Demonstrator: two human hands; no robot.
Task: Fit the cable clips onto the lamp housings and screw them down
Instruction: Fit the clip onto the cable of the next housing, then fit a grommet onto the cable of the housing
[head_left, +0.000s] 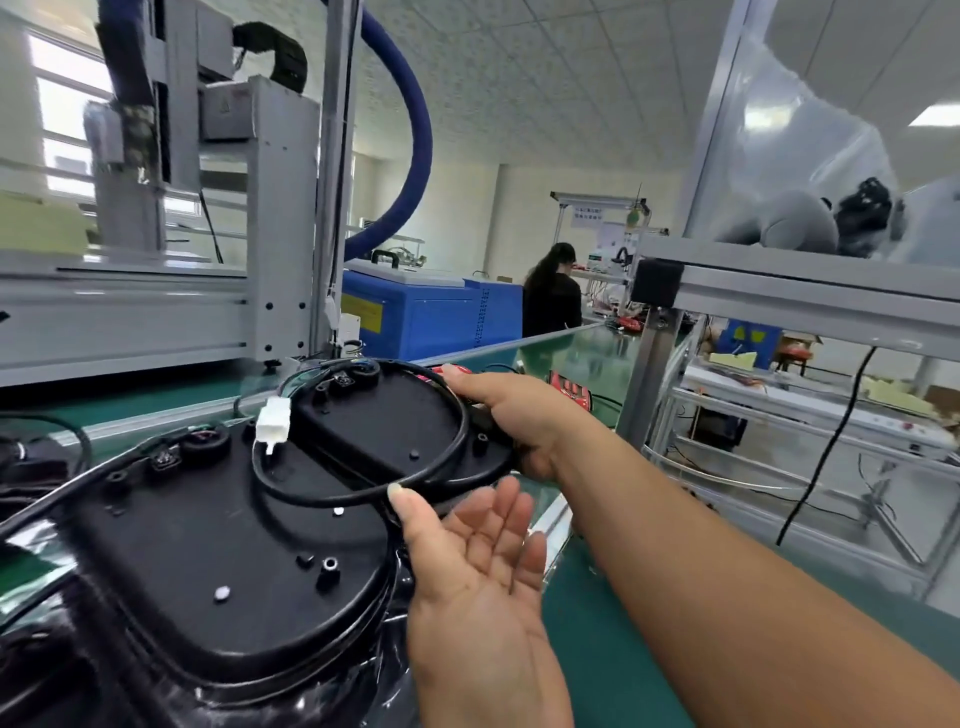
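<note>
Two black lamp housings lie back side up on the green bench. The nearer housing (208, 545) fills the lower left. The farther housing (384, 415) overlaps its far edge and is lifted a little. My right hand (519, 415) grips the farther housing by its right rim. A black cable (322, 500) loops over this housing and ends in a white connector (271, 427). My left hand (478, 571) is palm up with straight fingers under the housing's near edge, its thumb tip touching the cable loop. I see no cable clip or screwdriver.
A grey gantry machine (156, 208) stands behind the housings at left, with a blue hose (415, 130) arching over. An aluminium rack (779, 312) rises at right. Red lamp parts (571, 389) lie past my right hand. A person (553, 296) works at a far bench.
</note>
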